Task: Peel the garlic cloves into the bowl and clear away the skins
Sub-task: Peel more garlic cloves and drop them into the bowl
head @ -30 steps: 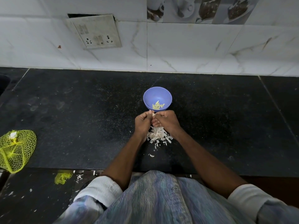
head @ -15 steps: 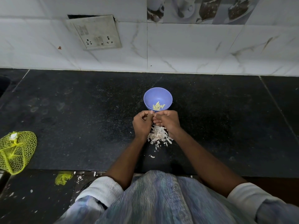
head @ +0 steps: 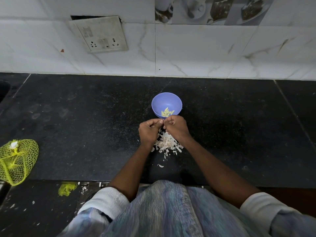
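Purple bowl [head: 166,103] on black counter [head: 85,125], few peeled cloves [head: 166,112] inside. Left hand [head: 148,131] and right hand [head: 177,128] curled, fingertips meeting just at bowl's near rim, probably pinching a clove; too small to confirm, grip can't be told. Skins [head: 166,143] piled beneath the hands. Yellow net bag [head: 16,160] far left.

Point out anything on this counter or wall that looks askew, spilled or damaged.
The white switch-and-socket plate hangs crooked on the marble-tiled wall, a dark gap showing behind its top edge. Papery garlic skins lie scattered on the black stone counter under the hands, and skin flakes and a yellow mesh scrap litter the lower ledge.
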